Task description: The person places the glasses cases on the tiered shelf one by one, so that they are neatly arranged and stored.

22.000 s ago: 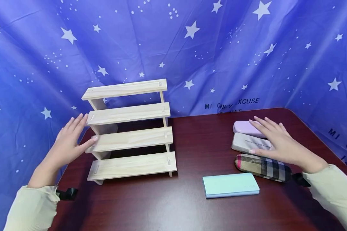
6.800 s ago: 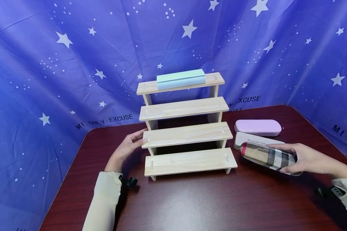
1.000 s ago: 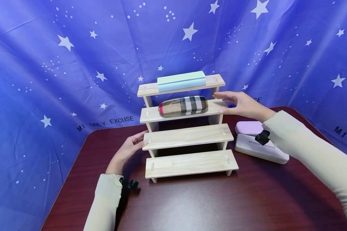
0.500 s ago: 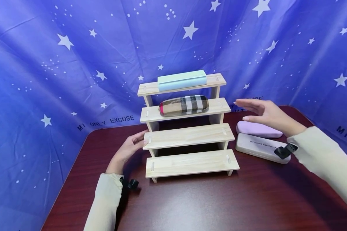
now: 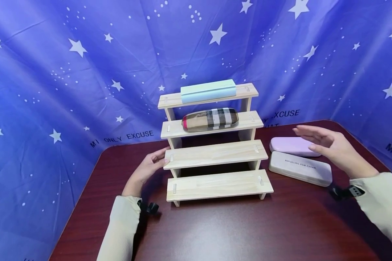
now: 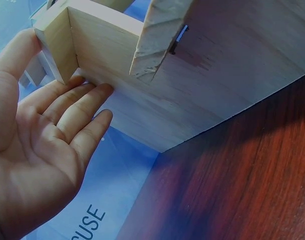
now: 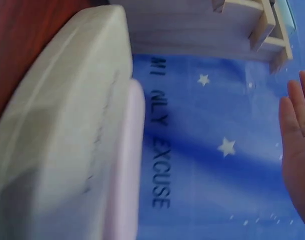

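Observation:
A four-tier wooden display shelf (image 5: 215,154) stands on the table. My left hand (image 5: 147,168) holds the left end of its second-lowest board; in the left wrist view the thumb lies at the board's edge and the fingers (image 6: 80,112) reach under it to the side panel. My right hand (image 5: 336,148), relaxed and holding nothing, hovers near the lilac glasses case (image 5: 294,146) and the off-white glasses case (image 5: 300,168), which lie side by side. A plaid glasses case (image 5: 210,119) rests on the second-highest board. On the top board sits a mint-blue folding case (image 5: 208,91).
The dark red wooden table (image 5: 222,232) extends in front of the shelf. Behind it hangs a blue curtain (image 5: 189,43) with white stars and lettering. A small black wrist camera (image 5: 151,208) sits by the left wrist, and another (image 5: 341,192) by the right.
Since one second ago my right hand has moved right and down from beside the plaid case's board toward the two glasses cases. Earlier, the mint-blue and plaid cases went from table to shelf.

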`<state>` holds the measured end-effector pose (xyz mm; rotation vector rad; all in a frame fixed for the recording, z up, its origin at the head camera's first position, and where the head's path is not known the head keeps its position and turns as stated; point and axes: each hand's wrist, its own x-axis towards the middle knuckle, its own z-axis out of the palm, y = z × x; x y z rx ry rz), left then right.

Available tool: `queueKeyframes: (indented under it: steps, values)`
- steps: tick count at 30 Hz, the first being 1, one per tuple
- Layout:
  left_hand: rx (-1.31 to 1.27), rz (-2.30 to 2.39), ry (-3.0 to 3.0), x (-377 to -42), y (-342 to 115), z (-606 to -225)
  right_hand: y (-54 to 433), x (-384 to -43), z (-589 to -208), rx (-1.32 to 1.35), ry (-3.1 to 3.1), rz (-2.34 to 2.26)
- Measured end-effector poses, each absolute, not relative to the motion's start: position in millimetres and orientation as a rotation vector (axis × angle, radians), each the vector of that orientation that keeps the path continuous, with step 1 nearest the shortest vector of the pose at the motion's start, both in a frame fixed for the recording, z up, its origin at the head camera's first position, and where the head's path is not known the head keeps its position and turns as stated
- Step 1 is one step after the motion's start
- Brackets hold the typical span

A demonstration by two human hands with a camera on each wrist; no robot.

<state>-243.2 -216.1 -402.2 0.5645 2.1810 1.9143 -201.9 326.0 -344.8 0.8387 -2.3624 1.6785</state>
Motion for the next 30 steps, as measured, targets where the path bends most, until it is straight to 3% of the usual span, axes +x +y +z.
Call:
queueKeyframes:
  steps: [13,23,30]
  values:
    - [0.548,1.913,2.2,-244.6,-217.6,-402.0,363.1,-191.9,-385.2,0.856,-2.447,1.553]
    - [0.55,1.913,2.178,-244.5,-215.5,-403.8,375.4,-181.0,-404.2,0.583,-2.562,1.632]
    - [0.548,1.906,2.2,-244.1,-215.9,-403.3,376.9,-183.0,-413.8,0.598,-2.618,1.613]
